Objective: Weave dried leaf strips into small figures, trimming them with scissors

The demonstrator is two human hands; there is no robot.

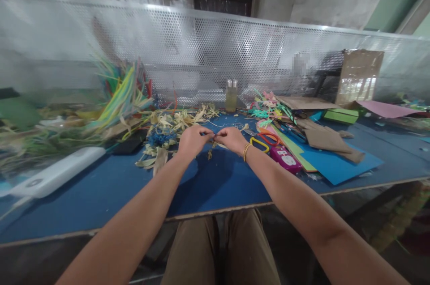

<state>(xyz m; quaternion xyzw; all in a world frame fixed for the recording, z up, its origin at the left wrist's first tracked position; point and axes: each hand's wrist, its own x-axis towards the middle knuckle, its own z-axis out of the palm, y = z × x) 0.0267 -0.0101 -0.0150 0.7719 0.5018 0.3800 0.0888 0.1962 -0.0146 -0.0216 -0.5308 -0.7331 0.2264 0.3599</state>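
- Tiny piece (pixel 214 137), too small to identify, held above a wide blue table (pixel 208 193)
- Pale dried strips (pixel 183 117) lying beyond, leftward
- Left hand (pixel 193 142) and right hand (pixel 232 139) pinching the piece, fingertips close together
- Gold bracelet (pixel 247 151) circling right wrist

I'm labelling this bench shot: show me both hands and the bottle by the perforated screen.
Left hand (pixel 193 140): head view, on the back of the hand.
Right hand (pixel 233 139): head view, on the back of the hand.
Bottle (pixel 231 99): head view, on its yellowish lower part.
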